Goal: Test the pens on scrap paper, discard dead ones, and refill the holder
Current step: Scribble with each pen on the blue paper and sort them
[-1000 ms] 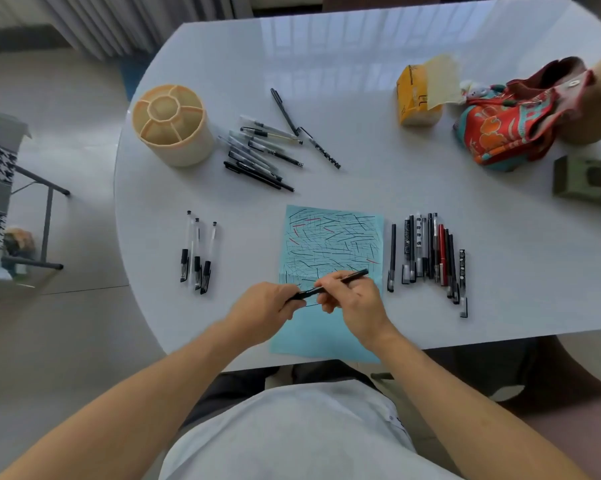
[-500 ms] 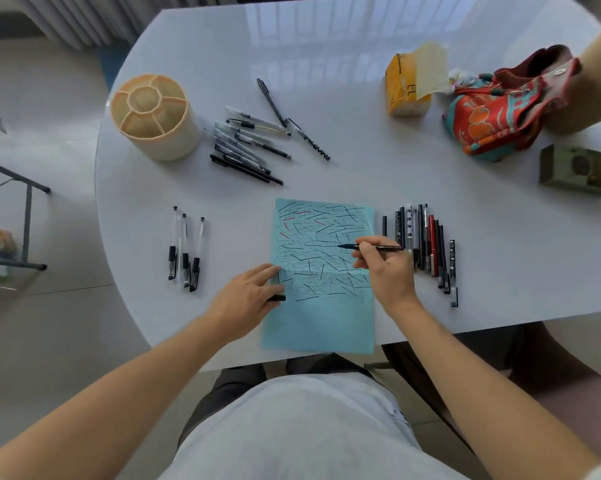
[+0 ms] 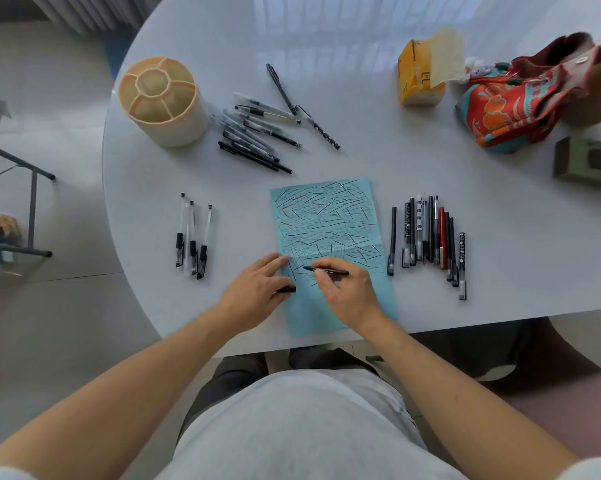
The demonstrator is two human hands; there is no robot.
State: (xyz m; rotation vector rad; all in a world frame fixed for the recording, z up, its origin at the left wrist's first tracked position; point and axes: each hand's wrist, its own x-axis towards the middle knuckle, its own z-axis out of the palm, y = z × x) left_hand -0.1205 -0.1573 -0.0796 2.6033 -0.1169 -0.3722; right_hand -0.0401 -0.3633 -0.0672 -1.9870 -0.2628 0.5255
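Black-barrelled and uncapped, the pen (image 3: 326, 271) under test sits low in the middle of the frame, pinched in the curled fingers of the right hand (image 3: 347, 292), tip down on the blue scrap paper (image 3: 330, 230). Its long axis runs nearly level across the picture: the tip points toward the left of the frame, the tail toward the right, with only a slight tilt. The left hand (image 3: 257, 289) lies with fingers mostly straight, pressing the sheet's left edge against the worktop (image 3: 430, 168), while its thumb side seems to trap a small dark piece, probably the cap (image 3: 287, 289).

To do this stroke well, I would keep that left hand firmly planted so the paper cannot slide, then draw a short, steady line into a bare patch below the crowded scribbles, where fresh ink or its absence will be easy to read.

Right of the paper lies a tidy row of pens (image 3: 430, 237); left of it, three clear ones (image 3: 193, 237). A loose pile (image 3: 257, 133) waits beside the cream holder (image 3: 162, 102) at upper left, which looks empty.
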